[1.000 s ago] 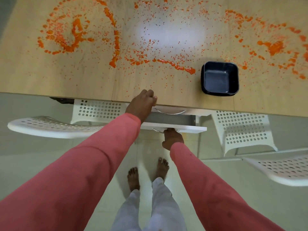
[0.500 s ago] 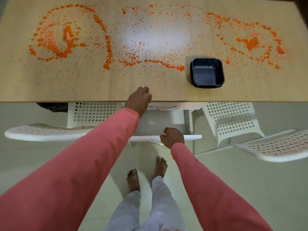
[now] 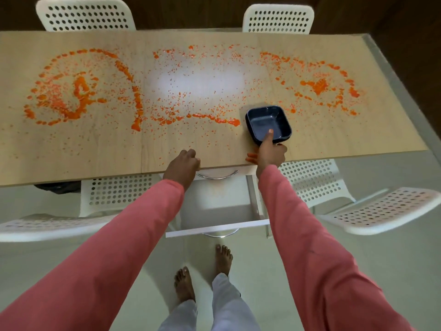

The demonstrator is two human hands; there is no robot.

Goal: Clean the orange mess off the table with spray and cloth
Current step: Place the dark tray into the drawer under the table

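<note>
Orange mess (image 3: 133, 101) remains spread across the desk (image 3: 71, 158). Right hand (image 3: 269, 154) has left the open drawer (image 3: 222, 206) and now pinches the dark bowl (image 3: 268, 124) (thumb inside); left hand (image 3: 182, 163), fingers curled, rests on the edge. No spray or cloth visible.

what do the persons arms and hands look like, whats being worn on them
Both arms are covered by long, loose salmon-pink sleeves that end at the wrists. The left sleeve and the right sleeve are plain, with no pattern or marking visible. The left hand and right hand are bare: no gloves, and no rings, watch or bracelet can be seen.
</note>
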